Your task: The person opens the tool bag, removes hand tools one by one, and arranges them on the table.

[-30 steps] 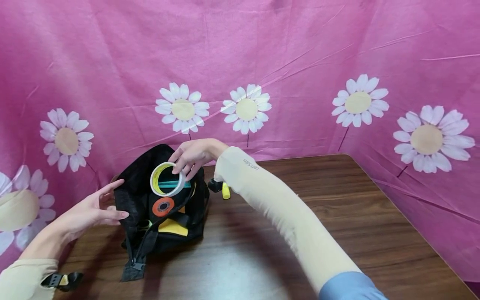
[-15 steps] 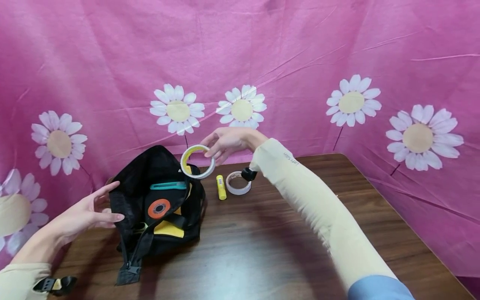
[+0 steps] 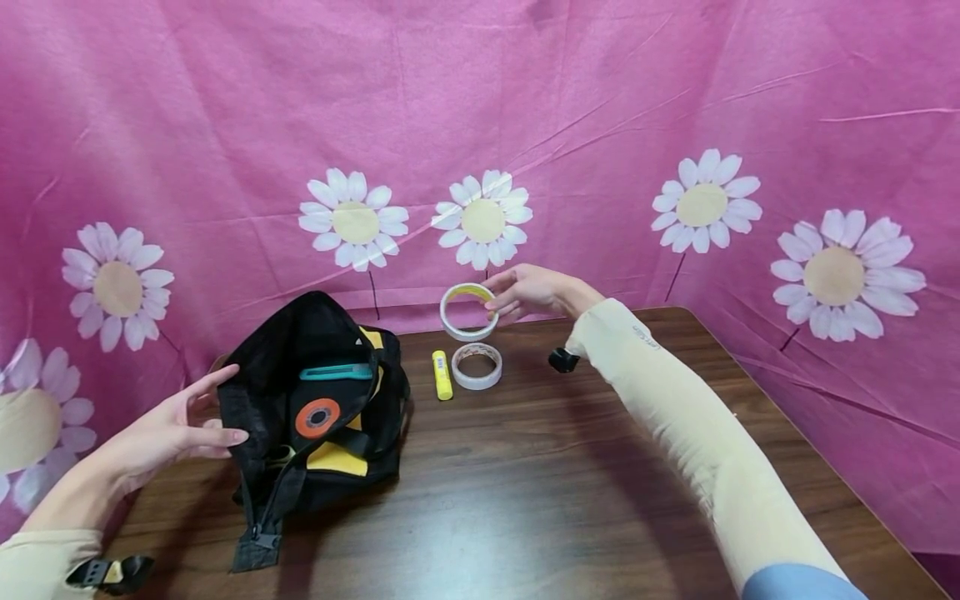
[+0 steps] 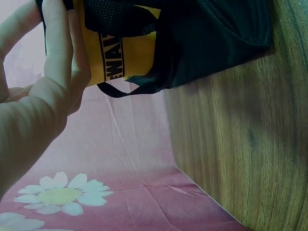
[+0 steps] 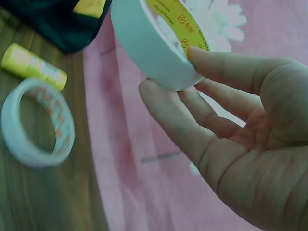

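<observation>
Pink daisy-print curtain (image 3: 600, 125) behind; brown wood-grain desk (image 3: 480, 483) beneath. Landmark: bag (image 3: 296, 333), black with yellow panels, mouth agape. Left hand (image 3: 168, 425) grasps its left edge, thumb on the inner face. Right hand (image 3: 528, 293), right of the bag and well apart from it, pinches the tape (image 5: 147, 50), thumb inside the core, fingers on the outer face. Tape tilted, seemingly raised off the desk.

Handling, by judgement: light, stiff ring, hardly fragile; outer face probably smooth, perhaps a little slick. Best taken across the band, thumb in the hole; hooking a finger through should also do.

Looks: white outside, bright yellow core with orange-red print, mostly too small to read.

Also right of the bag, on the desk: yellow stick (image 3: 442, 375), likely glue, then second roll (image 3: 477, 382), white, lying flat. Inside the bag: teal cutter (image 3: 336, 372), orange disc (image 3: 317, 418)
</observation>
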The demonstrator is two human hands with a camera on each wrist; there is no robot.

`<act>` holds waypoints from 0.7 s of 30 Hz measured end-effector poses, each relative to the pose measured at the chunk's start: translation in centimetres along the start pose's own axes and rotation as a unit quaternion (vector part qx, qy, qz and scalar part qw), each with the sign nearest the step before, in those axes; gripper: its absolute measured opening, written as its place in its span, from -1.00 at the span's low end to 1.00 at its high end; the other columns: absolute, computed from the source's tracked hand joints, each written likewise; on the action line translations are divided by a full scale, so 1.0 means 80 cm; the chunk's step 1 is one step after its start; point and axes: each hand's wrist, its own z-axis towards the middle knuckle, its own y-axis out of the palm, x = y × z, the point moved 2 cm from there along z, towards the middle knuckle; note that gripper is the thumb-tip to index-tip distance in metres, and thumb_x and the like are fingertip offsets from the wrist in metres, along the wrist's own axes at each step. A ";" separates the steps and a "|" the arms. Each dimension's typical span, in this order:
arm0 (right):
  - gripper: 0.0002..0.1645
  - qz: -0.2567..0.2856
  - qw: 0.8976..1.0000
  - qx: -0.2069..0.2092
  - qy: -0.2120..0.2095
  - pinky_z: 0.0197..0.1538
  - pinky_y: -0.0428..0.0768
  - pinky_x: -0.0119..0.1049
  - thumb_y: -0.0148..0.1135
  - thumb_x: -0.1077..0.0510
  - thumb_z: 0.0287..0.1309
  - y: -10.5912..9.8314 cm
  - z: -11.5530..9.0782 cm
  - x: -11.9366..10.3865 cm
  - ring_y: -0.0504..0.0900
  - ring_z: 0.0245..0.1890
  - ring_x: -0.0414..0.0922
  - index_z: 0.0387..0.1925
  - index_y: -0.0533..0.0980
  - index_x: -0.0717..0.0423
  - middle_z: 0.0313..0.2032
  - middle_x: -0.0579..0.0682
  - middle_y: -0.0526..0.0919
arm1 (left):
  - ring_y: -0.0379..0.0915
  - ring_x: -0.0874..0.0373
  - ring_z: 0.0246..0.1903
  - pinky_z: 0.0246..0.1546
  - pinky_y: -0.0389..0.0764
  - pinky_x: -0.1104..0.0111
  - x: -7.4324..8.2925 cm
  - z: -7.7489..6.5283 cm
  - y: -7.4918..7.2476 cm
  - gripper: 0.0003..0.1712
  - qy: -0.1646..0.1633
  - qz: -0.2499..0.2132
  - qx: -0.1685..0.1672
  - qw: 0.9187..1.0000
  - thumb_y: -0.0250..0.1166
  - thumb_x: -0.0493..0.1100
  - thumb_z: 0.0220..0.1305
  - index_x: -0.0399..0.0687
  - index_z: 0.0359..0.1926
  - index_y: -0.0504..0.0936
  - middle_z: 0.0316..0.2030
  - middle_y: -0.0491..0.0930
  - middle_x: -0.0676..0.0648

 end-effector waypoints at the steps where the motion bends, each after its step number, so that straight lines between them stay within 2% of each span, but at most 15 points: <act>1: -0.31 0.004 1.000 0.006 0.000 0.16 0.60 0.01 0.19 0.44 0.32 -0.006 -0.003 0.007 0.72 -0.10 0.07 0.44 0.25 0.36 -0.11 0.18 0.70 | 0.50 0.37 -0.02 -0.11 0.71 0.11 0.000 0.000 0.000 0.16 0.000 -0.001 0.000 1.000 0.29 -0.37 0.35 -0.11 0.61 -0.39 0.41 -0.25 -0.55; 6: -0.32 0.038 0.999 0.033 -0.005 0.19 0.56 0.04 0.18 0.44 0.34 -0.032 -0.023 0.045 0.73 -0.10 0.06 0.44 0.24 0.40 -0.10 0.16 0.70 | 0.49 0.40 -0.01 -0.10 0.71 0.13 0.000 0.000 0.001 0.15 0.000 -0.013 -0.003 1.000 0.28 -0.38 0.35 -0.07 0.62 -0.38 0.43 -0.27 -0.53; 12: -0.31 0.064 0.996 0.063 -0.005 0.24 0.47 0.12 0.16 0.41 0.38 -0.057 -0.043 0.095 0.75 -0.19 -0.06 0.45 0.17 0.47 -0.15 0.05 0.70 | 0.52 0.35 -0.01 -0.09 0.71 0.14 0.002 0.003 0.003 0.15 -0.002 -0.015 -0.002 1.000 0.29 -0.38 0.34 -0.07 0.61 -0.36 0.44 -0.27 -0.53; 16: -0.29 0.069 0.995 0.074 0.000 0.27 0.41 0.18 0.14 0.38 0.40 -0.069 -0.049 0.127 0.73 -0.09 -0.01 0.45 0.12 0.50 -0.16 0.08 0.72 | 0.52 0.34 -0.01 -0.10 0.71 0.13 0.003 0.003 0.002 0.15 -0.001 -0.014 -0.002 1.000 0.29 -0.38 0.34 -0.10 0.61 -0.38 0.44 -0.28 -0.56; 21: -0.28 0.088 0.991 0.096 0.016 0.23 0.51 0.09 0.17 0.37 0.40 -0.078 -0.047 0.164 0.72 -0.10 0.00 0.45 0.11 0.50 -0.09 0.14 0.71 | 0.54 0.30 -0.02 -0.10 0.71 0.12 0.003 0.001 0.001 0.15 -0.001 -0.011 0.001 1.000 0.29 -0.38 0.34 -0.13 0.61 -0.38 0.43 -0.27 -0.57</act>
